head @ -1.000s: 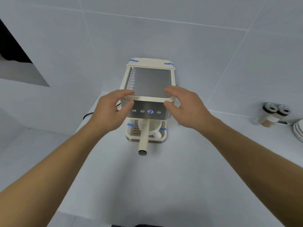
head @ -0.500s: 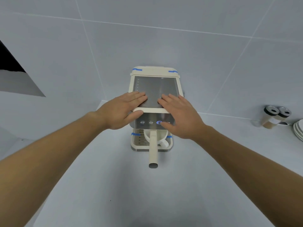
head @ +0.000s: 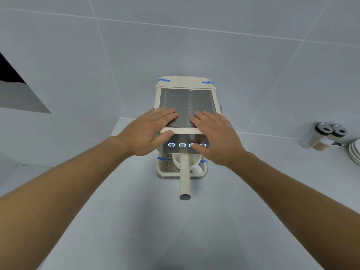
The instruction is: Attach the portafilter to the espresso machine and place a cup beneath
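Observation:
A cream espresso machine (head: 186, 83) with a steel top plate stands against the tiled wall. Its front panel carries a row of lit round buttons (head: 182, 145). The portafilter's cream handle (head: 184, 179) sticks out of the front toward me. A white cup (head: 194, 162) sits under it on the drip tray (head: 165, 168). My left hand (head: 150, 131) lies flat on the machine's top left front edge, thumb under the rim. My right hand (head: 216, 137) rests on the top right front, its thumb on the button row. Neither hand holds anything.
Two brown spice jars (head: 324, 136) with dark lids stand at the right by the wall, next to a stack of white plates (head: 354, 152). A dark opening (head: 7, 73) shows at the far left. The white counter (head: 146, 230) stretches toward me.
Both hands slid forward from the machine's front corners onto its top plate. More buttons on the front panel are lit now. The view shifted slightly.

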Demonstrator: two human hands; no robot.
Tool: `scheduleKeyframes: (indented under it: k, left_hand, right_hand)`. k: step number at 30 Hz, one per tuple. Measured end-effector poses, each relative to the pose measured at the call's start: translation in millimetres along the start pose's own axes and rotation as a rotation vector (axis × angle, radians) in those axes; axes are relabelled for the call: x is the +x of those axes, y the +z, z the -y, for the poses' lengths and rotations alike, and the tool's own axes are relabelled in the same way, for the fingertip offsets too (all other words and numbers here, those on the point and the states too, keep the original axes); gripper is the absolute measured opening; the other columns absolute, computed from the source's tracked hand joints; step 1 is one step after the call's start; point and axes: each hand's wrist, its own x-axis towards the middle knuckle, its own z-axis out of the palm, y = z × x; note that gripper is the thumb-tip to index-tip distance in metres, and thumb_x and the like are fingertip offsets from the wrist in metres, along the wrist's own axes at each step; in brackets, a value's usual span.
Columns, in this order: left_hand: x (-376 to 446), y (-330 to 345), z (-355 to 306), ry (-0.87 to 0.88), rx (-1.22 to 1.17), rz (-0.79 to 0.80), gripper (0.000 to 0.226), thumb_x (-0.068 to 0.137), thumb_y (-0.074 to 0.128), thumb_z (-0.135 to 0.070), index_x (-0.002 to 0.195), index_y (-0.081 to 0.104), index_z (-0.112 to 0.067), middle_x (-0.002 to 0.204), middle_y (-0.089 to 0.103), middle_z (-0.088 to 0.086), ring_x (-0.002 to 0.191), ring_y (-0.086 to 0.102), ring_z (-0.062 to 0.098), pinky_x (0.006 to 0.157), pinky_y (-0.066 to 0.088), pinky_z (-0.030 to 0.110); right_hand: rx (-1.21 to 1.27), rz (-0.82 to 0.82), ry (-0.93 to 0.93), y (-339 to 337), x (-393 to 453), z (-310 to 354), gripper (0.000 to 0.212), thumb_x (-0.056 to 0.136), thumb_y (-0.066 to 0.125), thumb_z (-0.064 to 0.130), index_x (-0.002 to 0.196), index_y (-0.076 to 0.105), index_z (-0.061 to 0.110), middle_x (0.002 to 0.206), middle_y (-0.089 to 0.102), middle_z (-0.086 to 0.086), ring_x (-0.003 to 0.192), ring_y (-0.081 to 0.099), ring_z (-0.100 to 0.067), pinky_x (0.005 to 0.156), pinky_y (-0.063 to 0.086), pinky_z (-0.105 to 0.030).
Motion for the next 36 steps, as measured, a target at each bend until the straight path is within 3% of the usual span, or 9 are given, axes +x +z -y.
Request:
scheduleKeyframes:
  k: [11, 19, 29, 33, 36]
  left_hand:
    - [-1, -1, -2, -0.012, 0.004, 0.013, 0.060, 0.097, 0.037, -0.039, 0.149, 0.036, -0.010, 0.158, 0.034, 0.010, 0.146, 0.027, 0.024, 0.120, 0.017, 0.035]
    - [-2, -3, -5, -0.029, 0.002, 0.032, 0.062, 0.096, 0.035, -0.041, 0.151, 0.033, -0.011, 0.159, 0.031, 0.009, 0.148, 0.024, 0.023, 0.121, 0.016, 0.034]
    - [2, -12, -12, -0.082, 0.032, 0.106, 0.059, 0.101, 0.039, -0.038, 0.154, 0.024, -0.016, 0.163, 0.021, 0.004, 0.151, 0.014, 0.017, 0.122, 0.008, 0.030]
    - [5, -14, -17, -0.118, 0.065, 0.156, 0.061, 0.101, 0.037, -0.042, 0.155, 0.021, -0.017, 0.164, 0.016, 0.002, 0.151, 0.010, 0.015, 0.121, 0.007, 0.028]
    - [9, -22, -18, -0.142, 0.070, 0.205, 0.063, 0.099, 0.040, -0.044, 0.154, 0.022, -0.020, 0.164, 0.018, -0.001, 0.150, 0.014, 0.014, 0.121, 0.016, 0.034]
  right_hand:
    - [0.148, -0.038, 0.042, -2, -2, 2, 0.052, 0.096, 0.048, 0.039, 0.142, 0.051, 0.016, 0.150, 0.050, -0.005, 0.140, 0.039, -0.027, 0.118, 0.026, -0.048]
    - [0.145, 0.007, 0.007, -8, 0, -1, 0.047, 0.101, 0.039, 0.034, 0.140, 0.051, 0.013, 0.143, 0.054, -0.006, 0.131, 0.045, -0.024, 0.111, 0.034, -0.044]
    - [0.160, 0.103, 0.033, -24, 2, 4, 0.048, 0.100, 0.041, 0.035, 0.143, 0.048, 0.014, 0.146, 0.051, -0.009, 0.132, 0.044, -0.027, 0.112, 0.031, -0.040]
    - [0.140, 0.158, -0.002, -37, 6, 9, 0.033, 0.097, 0.046, 0.029, 0.121, 0.058, 0.010, 0.115, 0.061, -0.007, 0.103, 0.053, -0.025, 0.088, 0.048, -0.043]
    - [0.142, 0.197, 0.051, -48, 10, 11, 0.028, 0.094, 0.050, 0.029, 0.111, 0.060, 0.009, 0.108, 0.061, -0.006, 0.098, 0.057, -0.026, 0.082, 0.051, -0.045]
